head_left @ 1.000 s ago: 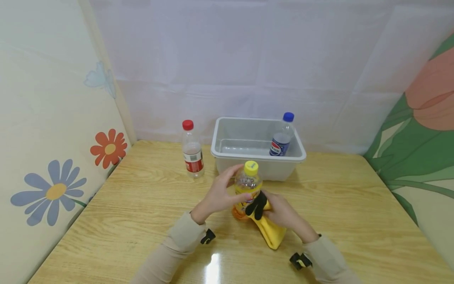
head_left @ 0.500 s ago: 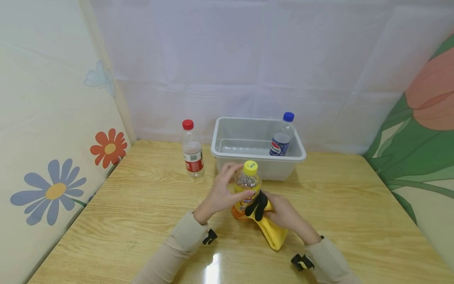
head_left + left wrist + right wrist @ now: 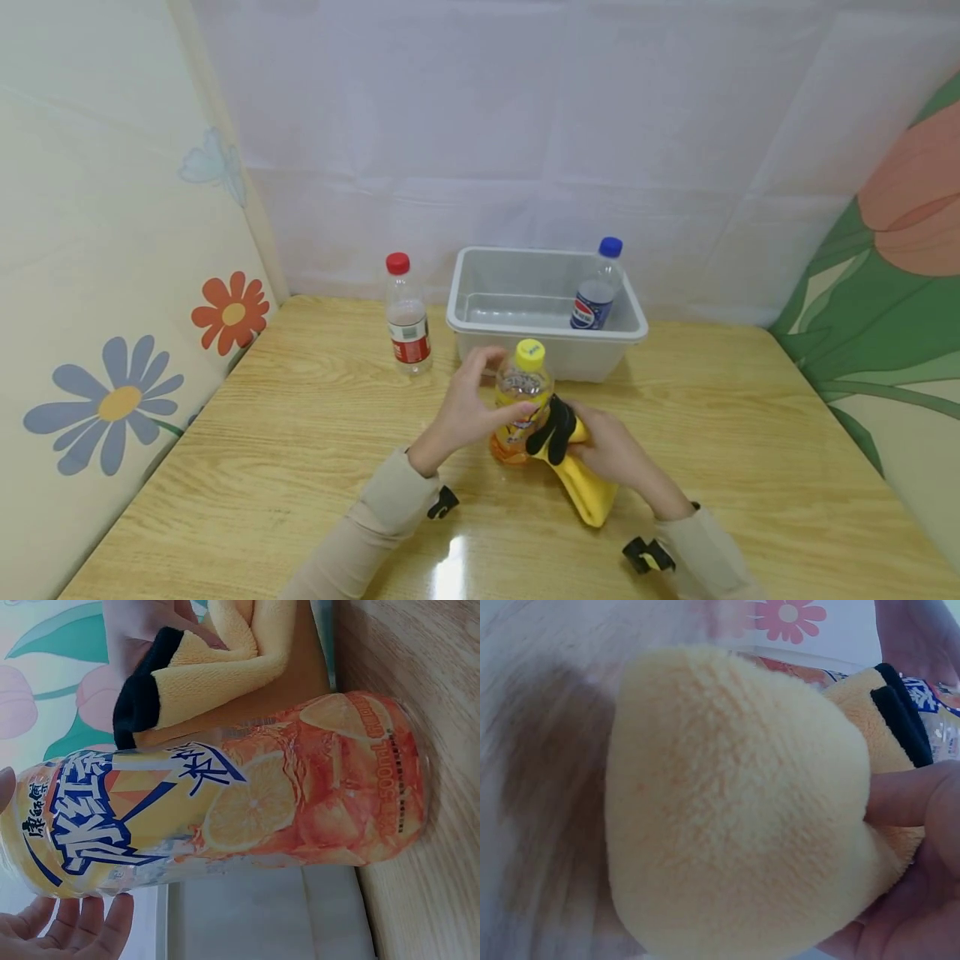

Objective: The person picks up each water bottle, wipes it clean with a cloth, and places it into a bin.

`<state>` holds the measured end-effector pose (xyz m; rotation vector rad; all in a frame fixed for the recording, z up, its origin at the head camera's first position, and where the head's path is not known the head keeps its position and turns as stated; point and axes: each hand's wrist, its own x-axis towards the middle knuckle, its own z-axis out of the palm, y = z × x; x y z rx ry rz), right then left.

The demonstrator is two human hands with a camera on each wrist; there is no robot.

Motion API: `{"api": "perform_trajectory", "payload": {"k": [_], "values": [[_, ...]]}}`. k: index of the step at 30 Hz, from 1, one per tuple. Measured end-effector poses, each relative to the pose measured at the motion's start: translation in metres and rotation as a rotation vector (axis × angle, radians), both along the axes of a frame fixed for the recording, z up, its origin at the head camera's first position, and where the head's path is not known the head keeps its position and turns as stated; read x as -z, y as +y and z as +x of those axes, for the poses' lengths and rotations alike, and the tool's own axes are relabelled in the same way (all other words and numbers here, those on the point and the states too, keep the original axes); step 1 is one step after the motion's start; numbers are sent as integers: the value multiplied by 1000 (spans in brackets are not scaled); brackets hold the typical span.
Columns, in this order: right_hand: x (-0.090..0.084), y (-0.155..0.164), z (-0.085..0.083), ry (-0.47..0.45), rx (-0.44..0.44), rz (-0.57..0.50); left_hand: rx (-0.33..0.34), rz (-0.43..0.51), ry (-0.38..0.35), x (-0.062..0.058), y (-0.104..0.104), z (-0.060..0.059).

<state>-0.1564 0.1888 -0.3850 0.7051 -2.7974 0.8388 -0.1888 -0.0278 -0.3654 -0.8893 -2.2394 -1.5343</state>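
Observation:
A bottle of orange iced tea [image 3: 517, 429] with a yellow cap stands upright on the table in front of me. My left hand [image 3: 467, 402] holds its upper part, thumb on the near side and fingers behind. In my right hand [image 3: 606, 446] is a folded yellow cloth [image 3: 588, 492] with a black edge, held against the bottle's right side. The left wrist view shows the label on the bottle [image 3: 255, 802], with the cloth [image 3: 225, 675] beside it. Fuzzy yellow cloth [image 3: 735, 802] fills much of the right wrist view, pinched by the right hand [image 3: 922, 885].
Behind the bottle is a light grey plastic bin [image 3: 540, 346]. A blue-capped Pepsi bottle [image 3: 592, 304] stands inside it at the right. Left of the bin, a red-capped bottle [image 3: 408, 333] stands on the wooden table [image 3: 300, 417]. Curtain-like white sheeting [image 3: 487, 125] hangs at the back.
My right hand and the cloth have shifted slightly right along the bottle's side. The left hand keeps its hold, its fingers a little more bent. The bottle stays almost in place.

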Motion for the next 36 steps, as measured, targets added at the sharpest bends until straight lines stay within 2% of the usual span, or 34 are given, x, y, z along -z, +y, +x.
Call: {"api": "perform_trajectory", "payload": {"k": [7, 11, 20, 28, 32, 34, 36], "values": [[-6, 8, 1, 69, 12, -48, 55, 61, 11, 1, -1, 0], [-11, 12, 2, 102, 1, -71, 83, 84, -7, 1, -1, 1], [-24, 16, 6, 135, -2, -95, 104, 77, -35, 2, -3, 1], [-28, 15, 7, 173, -12, -142, 117, 67, -69, 1, -5, 1], [-32, 14, 7, 189, -11, -177, 122, 61, -80, -1, -6, 2], [-34, 14, 8, 198, -5, -195, 126, 55, -95, -11, -6, 7], [-34, 13, 8, 204, 0, -208, 130, 56, -102, -11, -7, 7]]}}
